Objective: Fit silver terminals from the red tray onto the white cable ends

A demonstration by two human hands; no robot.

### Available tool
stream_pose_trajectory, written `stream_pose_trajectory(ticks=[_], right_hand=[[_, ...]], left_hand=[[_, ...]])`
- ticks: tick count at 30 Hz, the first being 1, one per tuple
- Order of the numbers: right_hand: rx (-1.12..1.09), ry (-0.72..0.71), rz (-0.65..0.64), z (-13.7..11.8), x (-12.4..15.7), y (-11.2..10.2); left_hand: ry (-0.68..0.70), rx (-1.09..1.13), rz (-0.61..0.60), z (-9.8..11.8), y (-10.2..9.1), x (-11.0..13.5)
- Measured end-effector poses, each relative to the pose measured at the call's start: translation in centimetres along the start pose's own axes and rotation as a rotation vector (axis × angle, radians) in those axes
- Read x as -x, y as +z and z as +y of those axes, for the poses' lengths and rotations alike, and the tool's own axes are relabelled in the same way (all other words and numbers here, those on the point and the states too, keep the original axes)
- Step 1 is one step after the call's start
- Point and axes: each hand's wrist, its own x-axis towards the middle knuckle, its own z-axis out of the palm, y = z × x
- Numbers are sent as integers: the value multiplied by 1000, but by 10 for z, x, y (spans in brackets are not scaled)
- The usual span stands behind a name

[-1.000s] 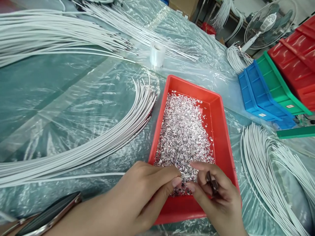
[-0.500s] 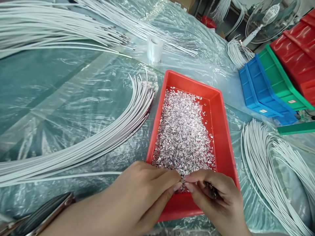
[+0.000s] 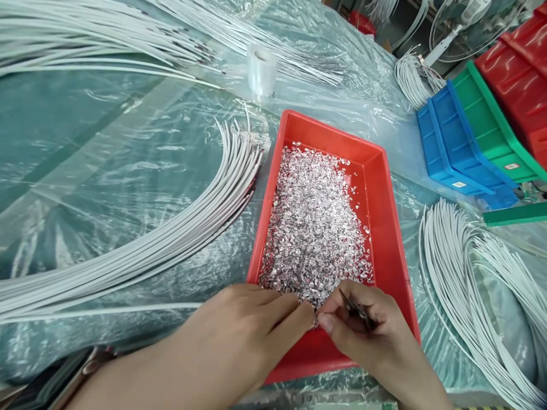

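A red tray (image 3: 387, 228) in front of me holds a heap of several small shiny metal pieces (image 3: 314, 216). Both my hands meet over its near end. My left hand (image 3: 248, 330) pinches thumb and forefinger together at a tiny piece. My right hand (image 3: 367, 330) is closed too, pinching at the same spot, and a thin dark tool, perhaps tweezers (image 3: 354, 307), sticks out of its fingers. What lies between the fingertips is too small to name.
A curved bundle of white cables (image 3: 171, 233) lies left of the tray, another bundle (image 3: 470, 285) to its right, more at the back. A tape roll (image 3: 261, 69) stands behind the tray. Blue (image 3: 453, 154), green and red bins sit at the right. Clear plastic sheet covers the table.
The view has tilted down slightly. My hands have stayed pinched together at the tray's near end, and the fingertips have closed tighter on the small piece.
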Motion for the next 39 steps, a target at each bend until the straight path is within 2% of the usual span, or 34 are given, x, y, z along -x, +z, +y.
stream_pose_trajectory(ticks=[5,14,24,39], right_hand=[[-115,180,-97,-5,-1,-5],[-247,253,-184,-7,-1,-10],[-330,272,-231,-11,-5,-13],[-465,200,-280,10,0,-15]], left_hand=[[39,-39,57,-2,6,3],[92,-88,102,-1,4,2],[119,-80,134,-1,1,0],[137,-75,195,-1,4,2]])
